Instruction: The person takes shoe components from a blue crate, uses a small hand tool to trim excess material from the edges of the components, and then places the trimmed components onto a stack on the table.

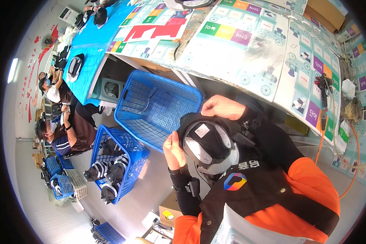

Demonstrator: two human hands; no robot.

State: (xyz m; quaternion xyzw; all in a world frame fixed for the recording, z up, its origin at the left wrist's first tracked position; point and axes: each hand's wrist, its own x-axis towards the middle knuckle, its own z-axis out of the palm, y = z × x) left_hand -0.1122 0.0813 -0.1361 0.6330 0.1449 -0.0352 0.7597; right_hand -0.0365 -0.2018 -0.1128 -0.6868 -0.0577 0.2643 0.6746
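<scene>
In front of my chest is a black cap point(212, 140) with its inside turned up, showing white lining and a small white label point(201, 130). My left hand point(175, 151) grips its left edge, fingers pointing up along the rim. At the cap's far edge, my right hand point(223, 107) is closed in a pinch; anything between its fingertips is too small to make out. Just beyond both hands lies a large blue plastic basket point(156, 118), its slatted floor visible.
Left of me, a second blue basket point(124, 162) holds several black-and-white caps. A table point(236, 55) covered with printed sheets runs along the far side, with pliers-like tools point(323, 91) and an orange cord point(356, 142) at its right. Two co-workers point(55, 134) sit at the left.
</scene>
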